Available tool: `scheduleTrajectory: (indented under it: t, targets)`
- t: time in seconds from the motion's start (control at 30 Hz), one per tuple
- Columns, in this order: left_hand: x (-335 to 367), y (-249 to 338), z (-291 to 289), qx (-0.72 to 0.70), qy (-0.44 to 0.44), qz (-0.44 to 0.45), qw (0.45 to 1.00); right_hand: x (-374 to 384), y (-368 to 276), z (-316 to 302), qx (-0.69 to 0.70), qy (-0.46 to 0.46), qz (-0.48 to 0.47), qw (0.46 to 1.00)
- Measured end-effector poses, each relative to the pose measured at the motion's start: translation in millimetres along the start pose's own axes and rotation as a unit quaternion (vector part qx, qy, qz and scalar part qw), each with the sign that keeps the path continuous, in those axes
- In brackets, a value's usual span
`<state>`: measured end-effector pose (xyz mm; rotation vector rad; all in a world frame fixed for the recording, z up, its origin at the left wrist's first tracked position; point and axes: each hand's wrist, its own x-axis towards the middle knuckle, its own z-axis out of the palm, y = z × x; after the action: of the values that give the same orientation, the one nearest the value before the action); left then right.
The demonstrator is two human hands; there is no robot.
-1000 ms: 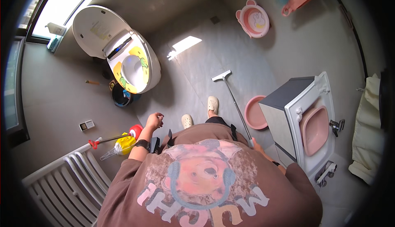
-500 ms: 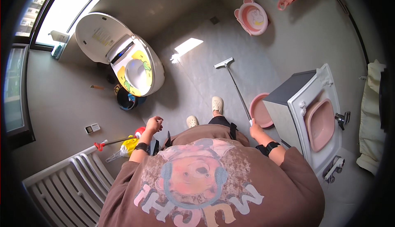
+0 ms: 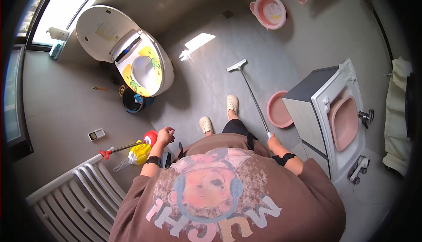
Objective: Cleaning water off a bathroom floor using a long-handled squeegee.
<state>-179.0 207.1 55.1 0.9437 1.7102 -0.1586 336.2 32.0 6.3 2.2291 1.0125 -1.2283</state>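
My right hand (image 3: 274,142) is closed around the white grip of a floor squeegee (image 3: 251,90). Its thin metal handle slopes away from me, and its pale blade (image 3: 236,65) rests on the grey floor ahead of my feet. My left hand (image 3: 165,135) hangs in front of my waist with loosely curled fingers and nothing in it. Close beside that hand are a red rounded cup on a metal stick, which looks like a plunger (image 3: 150,137), and a yellow object (image 3: 140,152).
At left stands a toilet (image 3: 165,73), lid up, with a dark bin (image 3: 132,100) beside it. A pink basin (image 3: 280,110) lies by the washbasin cabinet (image 3: 307,97) on the right. Another pink basin (image 3: 269,11) hangs at the far wall. A white slatted rack (image 3: 70,193) is at lower left.
The squeegee blade has shifted slightly toward me over the floor. The whole view has tilted a little, so the room sits higher in the picture. My right hand keeps its grip.
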Motion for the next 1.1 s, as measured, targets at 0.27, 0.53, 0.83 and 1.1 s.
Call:
scheduleTrajectory:
  t: [0.27,0.53,0.83,1.1]
  targets:
    - [-4,-2,-3,0.078,-0.043,-0.021,0.996,99,-60,-17,0.187,0.036,-0.016,0.982]
    - [-6,-6,-17,0.003,0.016,0.026,1.0,-8,-37,19,0.075,-0.003,0.067,0.995]
    - [-4,15,-2,0.128,-0.053,0.004,0.99,76,-65,-31,0.142,0.043,-0.012,0.989]
    - [7,40,12,0.061,-0.038,0.057,0.996,0,9,26,0.156,0.008,0.123,0.98]
